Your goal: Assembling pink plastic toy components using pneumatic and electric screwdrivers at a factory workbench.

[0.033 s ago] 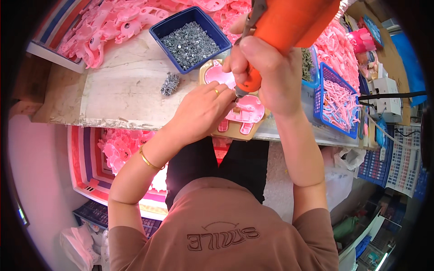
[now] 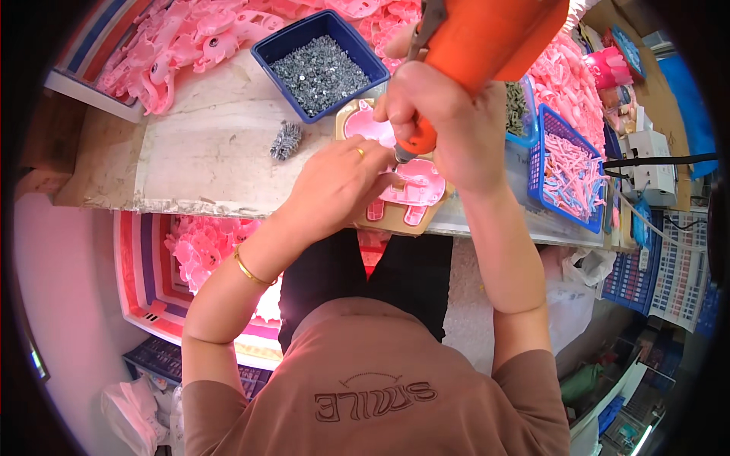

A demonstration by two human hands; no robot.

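My right hand (image 2: pixel 449 114) is closed around an orange electric screwdriver (image 2: pixel 487 45), its tip pointing down. Under the tip lies a pink plastic shell (image 2: pixel 426 178), set in a tan holder (image 2: pixel 449 190) at the table's front edge. My left hand (image 2: pixel 334 182) rests over the shell's left part, fingers pinched beside the screwdriver tip; whatever they hold is hidden. Behind my left hand stands a dark blue bin (image 2: pixel 372 64) of small screws (image 2: pixel 319 80). A spiky grey clump of screws (image 2: pixel 286 141) sits on the table left of the holder.
Pink plastic parts (image 2: pixel 205 38) pile up at the back left, more (image 2: pixel 566 83) at the back right. A blue basket (image 2: pixel 540 171) holds pink and blue sticks (image 2: pixel 570 178). Beside it is a blue tub (image 2: pixel 528 137). Below the table's front edge, a striped container (image 2: pixel 144 281) holds pink parts.
My right hand and the screwdriver have shifted very slightly left. My left fingers have moved a little near the tip. The rest looks the same.
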